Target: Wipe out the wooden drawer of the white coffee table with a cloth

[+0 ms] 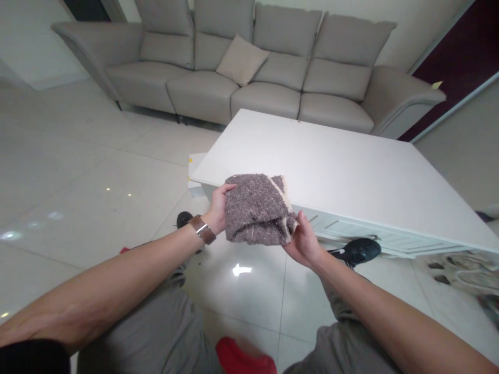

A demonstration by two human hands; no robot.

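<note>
A folded grey-brown towel (253, 208) with a pale edge is held up in front of the near side of the white table. My left hand (219, 209) grips its left side, thumb on top and the other fingers hidden beneath. On the right, my right hand (303, 241) holds the towel's lower right corner, where a small end sticks out by the thumb. Its remaining fingers are tucked under the cloth and out of sight.
The white table (331, 161) stands just ahead, with a grey sofa (206, 93) and beige cushion (242, 59) behind. A red item (244, 357) lies low between my legs. My black shoe (358, 252) rests beside the table's front panel.
</note>
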